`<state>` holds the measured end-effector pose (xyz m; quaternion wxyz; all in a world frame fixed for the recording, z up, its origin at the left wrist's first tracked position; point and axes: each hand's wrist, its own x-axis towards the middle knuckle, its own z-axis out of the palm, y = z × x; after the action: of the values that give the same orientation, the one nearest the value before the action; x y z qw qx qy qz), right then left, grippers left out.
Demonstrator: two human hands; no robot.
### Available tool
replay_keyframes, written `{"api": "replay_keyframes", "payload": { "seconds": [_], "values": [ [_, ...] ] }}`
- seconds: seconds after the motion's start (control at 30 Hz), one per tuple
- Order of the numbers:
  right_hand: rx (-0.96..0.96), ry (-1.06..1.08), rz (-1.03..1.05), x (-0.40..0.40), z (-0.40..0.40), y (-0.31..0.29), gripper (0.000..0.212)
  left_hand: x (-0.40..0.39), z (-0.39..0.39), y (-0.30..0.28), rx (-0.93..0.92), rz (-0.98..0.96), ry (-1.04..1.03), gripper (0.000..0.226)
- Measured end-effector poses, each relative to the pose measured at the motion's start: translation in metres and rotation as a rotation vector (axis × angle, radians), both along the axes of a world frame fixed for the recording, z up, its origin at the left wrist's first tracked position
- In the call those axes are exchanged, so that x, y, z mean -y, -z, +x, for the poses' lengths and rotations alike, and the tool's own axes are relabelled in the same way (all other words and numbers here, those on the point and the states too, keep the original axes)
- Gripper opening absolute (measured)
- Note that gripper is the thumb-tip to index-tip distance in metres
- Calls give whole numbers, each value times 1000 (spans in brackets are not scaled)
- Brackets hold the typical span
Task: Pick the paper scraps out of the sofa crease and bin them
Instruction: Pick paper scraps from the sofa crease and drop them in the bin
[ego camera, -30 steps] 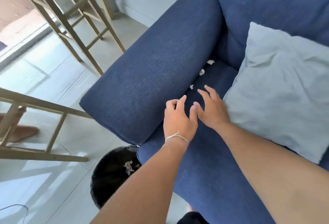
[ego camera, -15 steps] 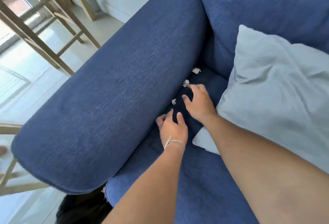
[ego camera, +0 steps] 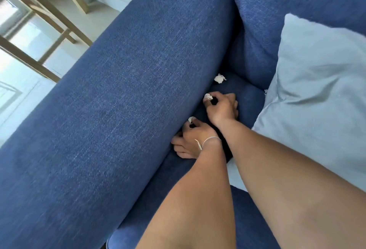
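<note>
Both hands are down in the crease between the blue sofa armrest (ego camera: 138, 100) and the seat cushion (ego camera: 245, 98). My right hand (ego camera: 221, 108) pinches a small white paper scrap (ego camera: 208, 96) between thumb and forefinger. My left hand (ego camera: 191, 139), with a thin band at the wrist, has its fingertips closed on a smaller scrap (ego camera: 190, 119) nearer to me. A third crumpled scrap (ego camera: 219, 78) lies loose farther along the crease, beyond both hands. The bin is out of view.
A pale blue pillow (ego camera: 316, 94) rests on the seat to the right, close against my right forearm. The sofa backrest (ego camera: 297, 1) rises behind. Wooden furniture legs (ego camera: 49, 17) stand on the light tiled floor left of the armrest.
The view has moved in closer and the bin has dropped out of sight. Both hands reached deeper into the crease, and each has closed its fingertips on a scrap.
</note>
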<state>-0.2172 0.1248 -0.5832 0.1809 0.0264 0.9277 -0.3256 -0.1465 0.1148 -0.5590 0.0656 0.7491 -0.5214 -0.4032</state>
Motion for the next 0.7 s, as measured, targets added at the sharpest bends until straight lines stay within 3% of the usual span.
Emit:
{"api": "replay_keyframes", "payload": {
  "seconds": [0.2,0.4,0.57,0.7],
  "values": [
    [23,-59,-97,-10,1,-9,24,1,20,-1,-191,-15,23,19],
    [173,-116,-166,-5,45,-42,24,-7,91,-34,-414,-45,224,19],
    [210,-221,-169,-31,131,-69,25,-9,198,-68,-386,14,324,20],
    [197,-360,-144,-53,200,-98,9,-4,284,-93,-289,15,303,23]
  ]
}}
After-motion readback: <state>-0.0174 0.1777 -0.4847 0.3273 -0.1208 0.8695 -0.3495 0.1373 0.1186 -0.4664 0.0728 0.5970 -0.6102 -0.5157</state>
